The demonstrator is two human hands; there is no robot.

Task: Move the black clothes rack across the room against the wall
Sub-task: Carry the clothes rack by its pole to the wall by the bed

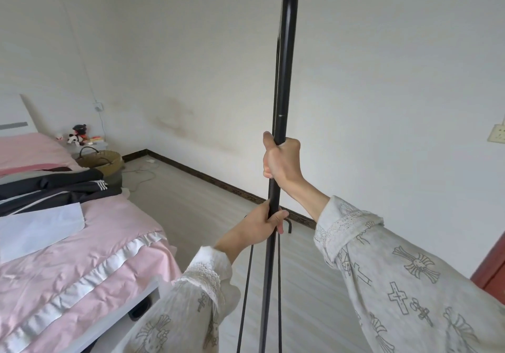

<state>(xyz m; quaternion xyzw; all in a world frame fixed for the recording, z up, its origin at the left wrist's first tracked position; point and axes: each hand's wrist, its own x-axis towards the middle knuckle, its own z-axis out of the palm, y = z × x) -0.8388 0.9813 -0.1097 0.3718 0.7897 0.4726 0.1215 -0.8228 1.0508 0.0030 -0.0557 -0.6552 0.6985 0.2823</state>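
Gripping the upright pole of the black clothes rack [284,79] with both hands, one above the other. Right hand [281,161] higher, fingers curled fully round the pole, thumb up along its left side, forearm in a pale printed sleeve [396,276] reaching in from the lower right. Left hand [262,224] lower, also wrapped tight around the pole, fingertips showing on its right side, wrist angled up from the lower middle. Rack standing near, at centre, thin black rods running down below the hands; a small black hook [289,225] just beside the left hand. White wall [382,93] with dark skirting close behind. Bed with pink cover [90,243] at left, dark clothes [62,186] lying on it, woven basket [101,161] farther back.
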